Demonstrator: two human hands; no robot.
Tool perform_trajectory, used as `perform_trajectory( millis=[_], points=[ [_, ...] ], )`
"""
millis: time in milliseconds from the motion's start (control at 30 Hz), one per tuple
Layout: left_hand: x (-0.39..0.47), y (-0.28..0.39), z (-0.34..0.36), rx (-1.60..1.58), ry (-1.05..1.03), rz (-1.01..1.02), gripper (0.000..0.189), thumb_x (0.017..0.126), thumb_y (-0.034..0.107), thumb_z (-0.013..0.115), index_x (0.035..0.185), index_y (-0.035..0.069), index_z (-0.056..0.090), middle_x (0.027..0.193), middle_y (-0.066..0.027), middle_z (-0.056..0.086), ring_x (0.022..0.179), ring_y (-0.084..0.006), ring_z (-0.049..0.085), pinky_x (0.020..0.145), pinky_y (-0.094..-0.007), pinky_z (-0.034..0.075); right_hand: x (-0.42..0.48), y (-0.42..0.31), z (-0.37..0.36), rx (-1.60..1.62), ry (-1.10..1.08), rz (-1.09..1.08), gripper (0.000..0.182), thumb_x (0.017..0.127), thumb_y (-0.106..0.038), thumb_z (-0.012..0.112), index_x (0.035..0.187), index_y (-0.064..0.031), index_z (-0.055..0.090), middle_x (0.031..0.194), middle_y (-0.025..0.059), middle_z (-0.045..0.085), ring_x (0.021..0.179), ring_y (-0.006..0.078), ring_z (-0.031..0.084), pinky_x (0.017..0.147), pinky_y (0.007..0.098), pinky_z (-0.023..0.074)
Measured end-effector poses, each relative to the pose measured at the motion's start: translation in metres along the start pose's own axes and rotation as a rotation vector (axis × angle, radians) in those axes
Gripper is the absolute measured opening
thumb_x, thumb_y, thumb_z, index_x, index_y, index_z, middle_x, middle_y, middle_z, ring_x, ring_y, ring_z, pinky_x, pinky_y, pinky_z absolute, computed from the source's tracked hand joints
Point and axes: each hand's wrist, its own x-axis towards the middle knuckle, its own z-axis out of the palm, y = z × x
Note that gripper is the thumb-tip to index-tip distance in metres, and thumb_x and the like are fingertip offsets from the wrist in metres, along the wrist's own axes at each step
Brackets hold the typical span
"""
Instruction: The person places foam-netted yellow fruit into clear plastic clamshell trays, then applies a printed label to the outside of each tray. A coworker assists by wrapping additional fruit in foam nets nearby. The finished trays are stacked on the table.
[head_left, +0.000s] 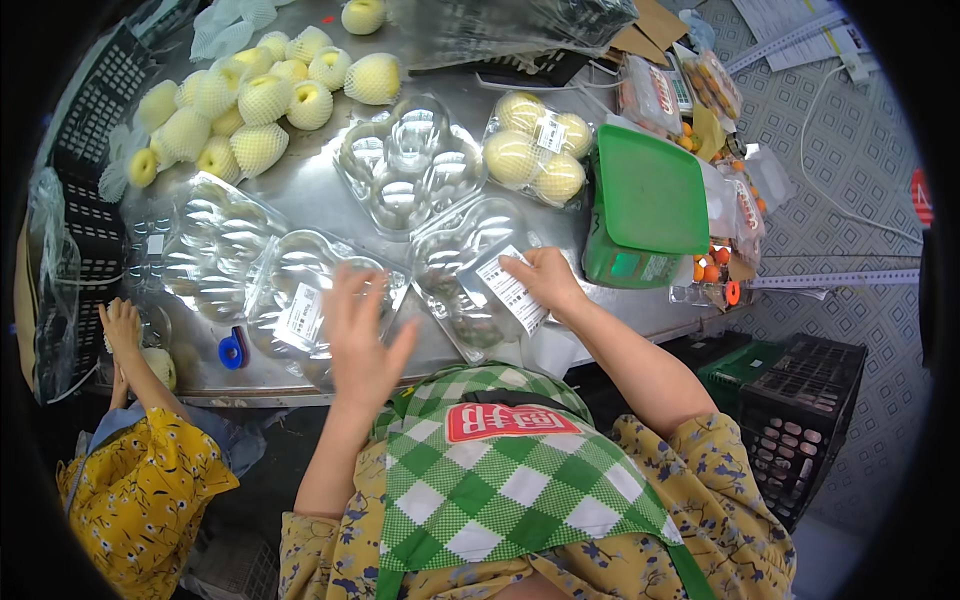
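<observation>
My right hand (551, 281) pinches a strip of printed white labels (512, 294) between thumb and fingers. Beneath the strip lies a clear plastic clamshell tray (465, 244). My left hand (358, 345), blurred, has its fingers spread and nothing visible in it. It is over the edge of another clear clamshell (281, 262), which bears a white label (301, 311). Farther back on the metal table sits a clear tray (409, 161) with rounded hollows. Right of it is a labelled clear pack of yellow fruit (517, 154) in foam nets.
Net-wrapped yellow fruit (262, 97) is heaped at back left, near stacked clamshells (217, 236). A blue tape roll (232, 349) lies at the front. A green-lidded tub (651, 184) stands right. Another person's hand (122, 330) works at far left. Black crates (802, 420) stand lower right.
</observation>
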Motion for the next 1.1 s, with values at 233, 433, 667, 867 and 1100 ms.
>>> perform_trajectory(
  millis=[233, 433, 667, 867, 1100],
  points=[
    [0.016, 0.024, 0.057, -0.092, -0.256, 0.135, 0.047, 0.072, 0.002, 0.059, 0.118, 0.004, 0.052, 0.122, -0.0145, 0.049, 0.126, -0.0310, 0.037, 0.103, -0.0549, 0.023, 0.006, 0.002, 0.003, -0.079, 0.004, -0.004, 0.036, 0.081, -0.031, 0.064, 0.074, 0.0047, 0.065, 0.062, 0.0130, 0.063, 0.052, 0.0172, 0.060, 0.050, 0.0321, 0.0459],
    [0.014, 0.019, 0.093, -0.069, -0.332, 0.215, 0.057, 0.070, -0.002, 0.055, 0.124, -0.002, 0.041, 0.120, -0.0146, 0.052, 0.124, -0.0291, 0.040, 0.103, -0.0576, 0.021, 0.008, 0.001, 0.004, -0.298, 0.039, -0.093, 0.042, 0.081, -0.034, 0.063, 0.074, 0.0073, 0.065, 0.061, 0.0121, 0.061, 0.053, 0.0144, 0.058, 0.048, 0.0314, 0.0447],
    [0.014, 0.025, 0.095, -0.004, -0.376, 0.234, 0.051, 0.071, 0.003, 0.056, 0.120, -0.004, 0.042, 0.119, -0.0166, 0.053, 0.123, -0.0328, 0.040, 0.103, -0.0579, 0.019, -0.009, 0.011, -0.007, 0.018, -0.018, -0.008, 0.043, 0.079, -0.038, 0.064, 0.079, 0.0046, 0.066, 0.069, 0.0126, 0.064, 0.061, 0.0177, 0.061, 0.057, 0.0320, 0.0470],
    [0.017, 0.034, 0.096, 0.063, -0.369, 0.272, 0.049, 0.074, 0.012, 0.061, 0.117, -0.003, 0.045, 0.118, -0.0160, 0.052, 0.121, -0.0325, 0.041, 0.103, -0.0564, 0.020, -0.056, 0.066, -0.035, 0.300, -0.142, -0.027, 0.029, 0.081, -0.021, 0.065, 0.096, 0.0043, 0.064, 0.080, 0.0091, 0.066, 0.070, 0.0108, 0.060, 0.063, 0.0261, 0.0471],
    [0.033, 0.045, 0.106, 0.285, -0.396, 0.104, 0.069, 0.065, 0.037, 0.073, 0.119, 0.001, 0.048, 0.110, -0.0162, 0.049, 0.105, -0.0314, 0.046, 0.084, -0.0473, 0.036, -0.066, 0.104, -0.035, 0.092, -0.029, -0.286, 0.026, 0.081, -0.022, 0.064, 0.090, 0.0015, 0.062, 0.072, 0.0127, 0.061, 0.066, 0.0175, 0.055, 0.063, 0.0328, 0.0443]
  ],
)
